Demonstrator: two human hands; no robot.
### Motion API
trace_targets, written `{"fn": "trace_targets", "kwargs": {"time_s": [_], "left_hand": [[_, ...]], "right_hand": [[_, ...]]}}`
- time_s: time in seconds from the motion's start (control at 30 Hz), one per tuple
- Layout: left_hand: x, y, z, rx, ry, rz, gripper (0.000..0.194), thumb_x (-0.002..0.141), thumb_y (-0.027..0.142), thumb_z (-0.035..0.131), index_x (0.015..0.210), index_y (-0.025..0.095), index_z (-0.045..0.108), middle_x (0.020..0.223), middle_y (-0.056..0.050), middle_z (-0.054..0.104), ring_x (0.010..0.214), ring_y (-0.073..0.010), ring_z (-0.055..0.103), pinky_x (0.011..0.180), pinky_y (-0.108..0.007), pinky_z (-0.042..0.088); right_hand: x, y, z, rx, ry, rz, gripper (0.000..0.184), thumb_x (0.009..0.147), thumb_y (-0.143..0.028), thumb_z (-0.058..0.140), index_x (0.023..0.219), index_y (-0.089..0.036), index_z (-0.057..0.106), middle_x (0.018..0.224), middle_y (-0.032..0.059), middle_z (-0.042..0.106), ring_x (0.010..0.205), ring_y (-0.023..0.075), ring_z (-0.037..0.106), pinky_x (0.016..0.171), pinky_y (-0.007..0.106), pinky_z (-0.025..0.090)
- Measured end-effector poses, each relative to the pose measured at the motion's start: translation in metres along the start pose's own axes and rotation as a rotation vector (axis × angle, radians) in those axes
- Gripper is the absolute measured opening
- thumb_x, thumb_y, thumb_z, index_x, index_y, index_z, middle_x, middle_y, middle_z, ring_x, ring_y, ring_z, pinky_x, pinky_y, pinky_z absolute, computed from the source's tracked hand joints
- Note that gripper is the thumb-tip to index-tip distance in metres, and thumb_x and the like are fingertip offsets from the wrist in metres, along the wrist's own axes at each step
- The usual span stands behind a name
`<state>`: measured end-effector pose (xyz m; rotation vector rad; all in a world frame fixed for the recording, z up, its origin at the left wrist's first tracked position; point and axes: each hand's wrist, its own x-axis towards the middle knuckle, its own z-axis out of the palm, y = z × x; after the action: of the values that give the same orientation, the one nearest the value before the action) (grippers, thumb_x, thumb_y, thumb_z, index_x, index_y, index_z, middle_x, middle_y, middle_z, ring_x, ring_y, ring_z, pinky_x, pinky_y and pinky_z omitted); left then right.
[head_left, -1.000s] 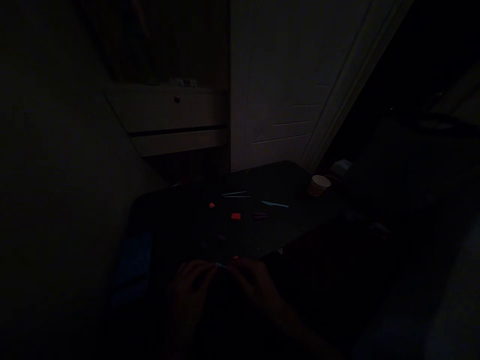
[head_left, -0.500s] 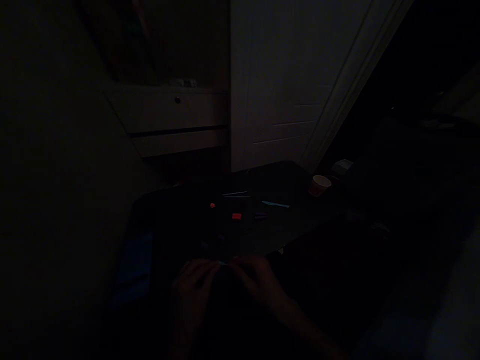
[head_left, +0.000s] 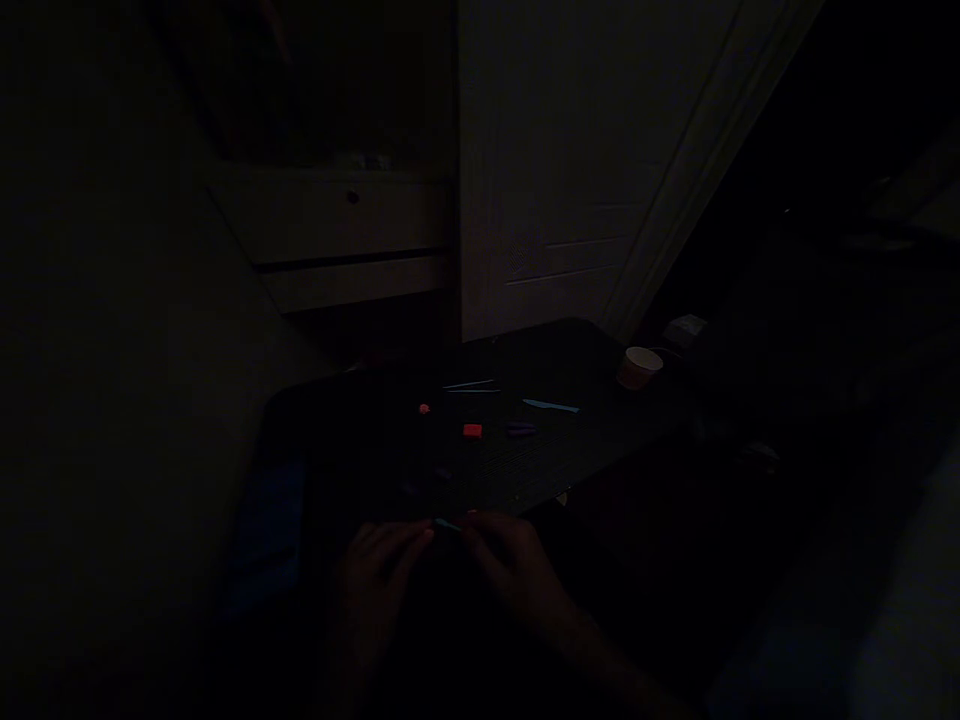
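The picture is very dark. My left hand (head_left: 382, 570) and my right hand (head_left: 514, 560) meet near the front of the dark table, fingers pinched together. Between their fingertips shows a thin light-blue piece (head_left: 448, 524), its two ends at the fingers; its kind I cannot make out. A small reddish spot shows at my right fingertips. Beyond the hands lie a red block (head_left: 472, 431), a small orange-red lump (head_left: 424, 408) and purple sticks (head_left: 520, 429). Two faint dark lumps lie nearer my left hand.
A light-blue plastic knife (head_left: 551, 406) and a pair of thin sticks (head_left: 471, 386), perhaps tweezers, lie farther back. A paper cup (head_left: 640, 368) stands at the table's right. At left is a dark blue flat thing (head_left: 266, 540). A drawer cabinet (head_left: 352, 220) and a door stand behind.
My left fingertips have shifted slightly left, and more of the light-blue piece shows between the hands. The view has moved a little; the things on the table stay put.
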<state>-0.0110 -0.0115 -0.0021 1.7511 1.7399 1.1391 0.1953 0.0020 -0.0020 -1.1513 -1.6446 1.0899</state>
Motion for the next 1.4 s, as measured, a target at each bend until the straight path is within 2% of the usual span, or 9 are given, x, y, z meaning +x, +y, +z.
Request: {"fn": "trace_targets", "kwargs": {"time_s": [0.1,0.3,0.47,0.6,0.77,0.97,1.2,1.4], "left_hand": [[-0.001,-0.007,0.002,0.034,0.029,-0.028,0.075,0.084,0.093,0.049,0.085,0.029,0.089,0.093,-0.011,0.081,0.090,-0.0311,0.078,0.086,-0.049,0.065],[0.001,-0.008,-0.004,0.018,-0.019,-0.022,0.067,0.084,0.089,0.057,0.087,0.030,0.089,0.088,-0.007,0.078,0.080,-0.0251,0.078,0.076,-0.040,0.065],[0.004,-0.008,-0.010,-0.020,-0.064,0.005,0.043,0.086,0.068,0.071,0.093,0.030,0.089,0.089,-0.005,0.078,0.076,-0.0213,0.077,0.070,-0.034,0.063],[0.006,-0.010,-0.009,-0.044,-0.088,0.015,0.026,0.087,0.051,0.073,0.091,0.031,0.089,0.087,-0.003,0.077,0.073,-0.0186,0.075,0.067,-0.031,0.060],[0.007,-0.009,-0.007,-0.059,-0.111,-0.007,0.024,0.087,0.047,0.071,0.088,0.028,0.087,0.091,-0.005,0.078,0.081,-0.0214,0.077,0.074,-0.034,0.061],[0.011,-0.005,-0.012,-0.067,-0.183,-0.030,0.019,0.085,0.041,0.071,0.083,0.027,0.083,0.087,-0.004,0.077,0.078,-0.0215,0.074,0.075,-0.035,0.059],[0.012,0.002,-0.015,-0.049,-0.237,-0.046,0.017,0.085,0.038,0.069,0.083,0.025,0.081,0.086,-0.004,0.076,0.079,-0.0218,0.072,0.075,-0.035,0.057],[0.012,0.003,-0.015,-0.027,-0.245,-0.026,0.017,0.088,0.038,0.068,0.082,0.025,0.078,0.086,-0.003,0.074,0.077,-0.0211,0.071,0.074,-0.034,0.055]], "right_hand": [[0.000,0.002,-0.002,0.001,-0.015,0.012,0.021,0.102,-0.024,0.062,0.106,-0.019,0.082,0.107,0.0079,0.086,0.099,0.0252,0.081,0.090,0.032,0.058],[0.003,0.004,-0.004,-0.034,-0.083,0.036,0.015,0.102,-0.023,0.066,0.098,-0.020,0.080,0.097,0.0038,0.084,0.090,0.0219,0.079,0.083,0.028,0.055],[0.008,0.005,-0.010,-0.096,-0.115,0.058,0.010,0.100,-0.023,0.071,0.099,-0.020,0.081,0.098,0.0040,0.084,0.092,0.0230,0.079,0.083,0.029,0.054],[0.011,0.002,-0.014,-0.136,-0.143,0.055,0.008,0.099,-0.020,0.073,0.099,-0.020,0.081,0.097,0.0036,0.085,0.090,0.0226,0.079,0.082,0.029,0.053],[0.019,-0.006,-0.016,-0.181,-0.191,0.047,0.010,0.098,-0.017,0.074,0.101,-0.020,0.082,0.102,0.0038,0.085,0.096,0.0227,0.080,0.087,0.029,0.053],[0.030,-0.014,-0.017,-0.261,-0.268,0.050,0.013,0.096,-0.015,0.073,0.099,-0.021,0.084,0.106,0.0052,0.085,0.099,0.0240,0.079,0.088,0.030,0.053],[0.035,-0.013,-0.012,-0.311,-0.294,0.083,0.012,0.093,-0.012,0.073,0.093,-0.019,0.083,0.094,0.0045,0.085,0.088,0.0213,0.079,0.077,0.026,0.052],[0.040,-0.013,-0.010,-0.333,-0.330,0.036,0.017,0.090,-0.007,0.073,0.094,-0.020,0.083,0.096,0.0032,0.085,0.090,0.0200,0.078,0.080,0.025,0.052]]}}
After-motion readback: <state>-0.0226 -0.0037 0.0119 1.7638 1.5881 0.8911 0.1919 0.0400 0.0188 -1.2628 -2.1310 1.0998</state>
